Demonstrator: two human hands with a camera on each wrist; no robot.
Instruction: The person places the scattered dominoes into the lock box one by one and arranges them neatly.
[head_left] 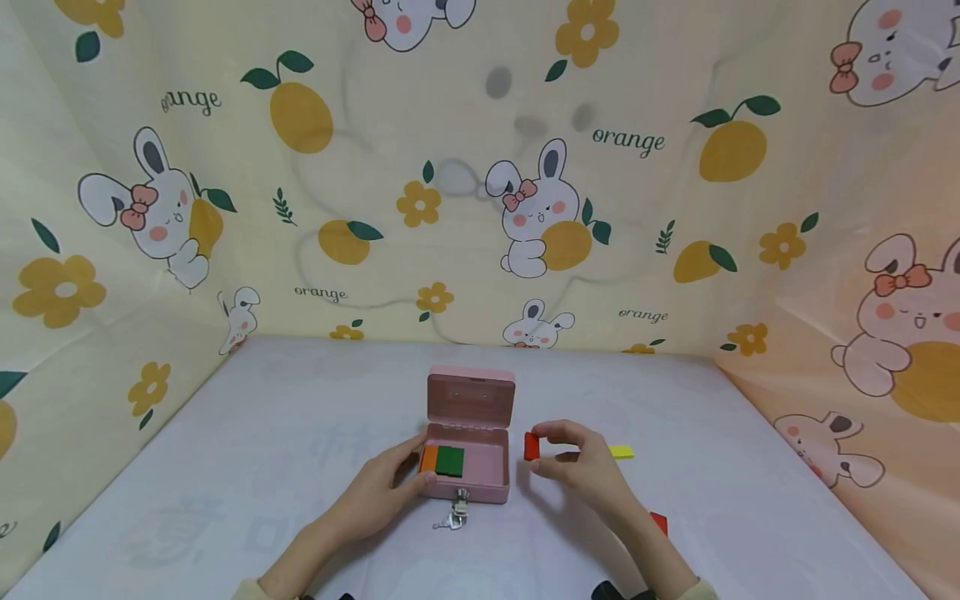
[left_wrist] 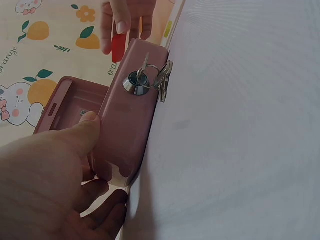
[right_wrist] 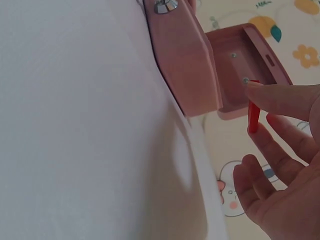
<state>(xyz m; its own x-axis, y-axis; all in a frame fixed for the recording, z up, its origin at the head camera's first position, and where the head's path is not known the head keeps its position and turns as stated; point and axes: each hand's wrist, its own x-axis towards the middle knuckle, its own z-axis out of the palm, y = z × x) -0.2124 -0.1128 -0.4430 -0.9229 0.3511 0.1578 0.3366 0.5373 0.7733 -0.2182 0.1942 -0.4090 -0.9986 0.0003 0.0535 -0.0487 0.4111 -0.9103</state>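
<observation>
One red block (head_left: 532, 446), pinched by its ends in the fingers of the right hand (head_left: 588, 468); could twist out if squeezed off-centre. Just left of those fingers: box (head_left: 487, 493), gripped at its left side by the left hand (head_left: 381, 492); loose hold might let a bump shift it. Beyond the fingers: raised lid (head_left: 471, 400), could drop if knocked.

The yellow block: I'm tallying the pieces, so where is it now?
In the head view, the yellow block lies on the table just right of the right hand, farther back than the red block beside the forearm.
</observation>
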